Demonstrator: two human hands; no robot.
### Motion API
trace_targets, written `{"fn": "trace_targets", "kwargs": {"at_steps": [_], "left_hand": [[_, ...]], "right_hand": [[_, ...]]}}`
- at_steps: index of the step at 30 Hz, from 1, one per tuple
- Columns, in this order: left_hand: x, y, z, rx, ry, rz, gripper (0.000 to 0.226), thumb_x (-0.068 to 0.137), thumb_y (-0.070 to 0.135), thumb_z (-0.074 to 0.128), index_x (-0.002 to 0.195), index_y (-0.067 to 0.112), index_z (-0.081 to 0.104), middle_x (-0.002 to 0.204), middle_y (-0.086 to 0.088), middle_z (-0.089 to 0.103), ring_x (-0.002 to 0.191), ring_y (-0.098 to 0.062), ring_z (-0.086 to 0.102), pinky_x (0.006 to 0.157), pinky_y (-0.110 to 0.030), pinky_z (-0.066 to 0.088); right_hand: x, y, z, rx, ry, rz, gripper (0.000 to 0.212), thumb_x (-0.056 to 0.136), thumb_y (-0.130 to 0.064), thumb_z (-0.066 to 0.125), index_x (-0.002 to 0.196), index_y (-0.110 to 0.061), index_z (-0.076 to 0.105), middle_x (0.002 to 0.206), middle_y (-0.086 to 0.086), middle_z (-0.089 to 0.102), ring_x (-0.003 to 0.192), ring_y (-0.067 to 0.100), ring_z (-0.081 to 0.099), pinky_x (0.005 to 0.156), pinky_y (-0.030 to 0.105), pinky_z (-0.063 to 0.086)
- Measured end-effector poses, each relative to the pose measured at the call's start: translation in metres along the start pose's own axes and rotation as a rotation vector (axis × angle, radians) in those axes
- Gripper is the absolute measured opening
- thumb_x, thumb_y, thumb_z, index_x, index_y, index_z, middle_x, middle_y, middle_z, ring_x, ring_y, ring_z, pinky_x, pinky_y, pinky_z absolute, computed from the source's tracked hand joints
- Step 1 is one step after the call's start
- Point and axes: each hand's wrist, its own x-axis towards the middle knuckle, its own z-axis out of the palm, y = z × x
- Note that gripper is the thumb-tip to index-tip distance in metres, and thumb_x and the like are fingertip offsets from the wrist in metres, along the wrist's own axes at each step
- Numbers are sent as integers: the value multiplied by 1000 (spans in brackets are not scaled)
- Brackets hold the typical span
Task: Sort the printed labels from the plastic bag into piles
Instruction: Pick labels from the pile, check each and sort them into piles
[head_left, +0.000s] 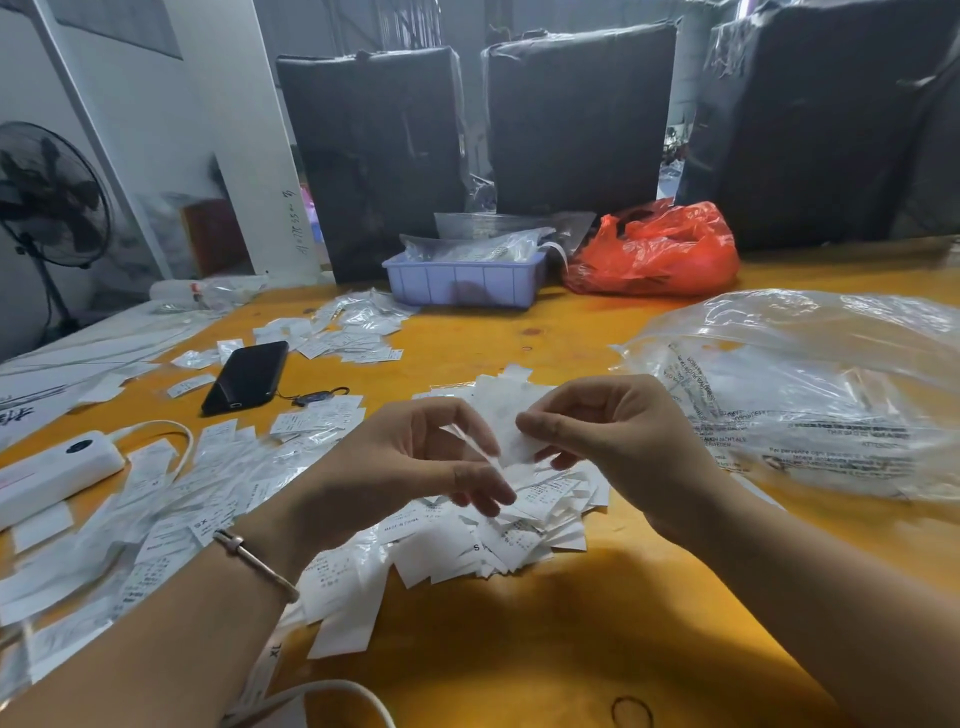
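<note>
Both hands hovered over the loose heap of labels (493, 535): right hand (597, 431) pinched one white label (519, 447), left hand (415, 457) half-curled beside it, grip unclear in the blur. Main risk was thin slips clinging together, so two could drop as one. The sorted spread (171, 499) left of the left hand touched the heap, so piles could merge; the clear plastic bag (810, 389) lay beyond the right hand.

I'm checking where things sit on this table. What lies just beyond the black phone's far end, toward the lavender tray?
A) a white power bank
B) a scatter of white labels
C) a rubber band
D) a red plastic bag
B: past the black phone, white labels lie spread on the yellow table, short of the lavender tray.
</note>
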Motion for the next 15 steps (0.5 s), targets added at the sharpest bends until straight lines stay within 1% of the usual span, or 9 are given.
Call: {"fn": "trace_targets", "kwargs": {"at_steps": [2, 4, 5, 7, 9, 11, 13, 15], "left_hand": [[0, -1, 0, 18, -89, -39, 20, 86, 16, 75, 96, 2, 64, 91, -16, 76, 83, -31, 74, 71, -28, 56], [1, -2, 1, 72, -112, -56, 24, 86, 27, 75, 96, 7, 68, 92, -12, 76, 84, -27, 74, 71, -27, 55], [2, -2, 2, 105, -78, -57, 28, 82, 35, 76, 96, 12, 71, 92, -8, 76, 83, -23, 73, 70, -25, 55], [3, -4, 2, 163, 48, -31, 31, 74, 47, 77, 91, 20, 74, 86, -7, 74, 76, -15, 69, 66, -21, 52], [3, -6, 1, 158, 128, 29, 28, 74, 43, 81, 86, 18, 76, 80, -11, 71, 70, -14, 63, 63, -22, 50], [3, -7, 0, 119, 154, 89, 21, 76, 33, 79, 83, 14, 76, 76, -11, 70, 68, -14, 62, 63, -22, 50], [2, -7, 0, 57, 172, 127, 14, 77, 26, 77, 84, 15, 76, 77, -9, 72, 70, -15, 65, 64, -21, 53], [1, -5, -1, -13, 143, 146, 12, 79, 26, 80, 85, 17, 75, 82, -10, 74, 75, -18, 69, 68, -23, 54]], "right_hand": [[0, 0, 1, -71, 9, -37, 16, 76, -18, 76, 79, -3, 73, 70, 7, 73, 63, 15, 68, 56, 21, 50], [0, -1, 1, -211, -3, -91, 8, 78, -11, 77, 76, -4, 74, 66, 4, 72, 58, 8, 66, 57, 19, 50], [0, -2, 1, -280, -30, -110, 6, 78, -10, 77, 75, -5, 74, 66, 2, 73, 59, 6, 66, 59, 21, 52], [-3, -4, 2, -380, -106, -119, 5, 78, -11, 78, 75, -8, 75, 69, -1, 74, 66, 8, 70, 68, 31, 58], [-4, -5, 3, -438, -133, -122, 6, 78, -16, 78, 76, -11, 75, 71, -3, 74, 69, 9, 71, 71, 39, 58], [-5, -6, 5, -448, -121, -98, 16, 74, -26, 82, 75, -12, 74, 70, -1, 73, 68, 13, 71, 69, 41, 58], [-5, -6, 5, -412, -148, -30, 26, 69, -35, 84, 75, -12, 74, 69, 1, 73, 67, 15, 71, 65, 35, 59], [-5, -7, 4, -307, -192, 41, 28, 69, -35, 83, 77, -9, 75, 69, 3, 74, 66, 16, 72, 61, 24, 56]]}}
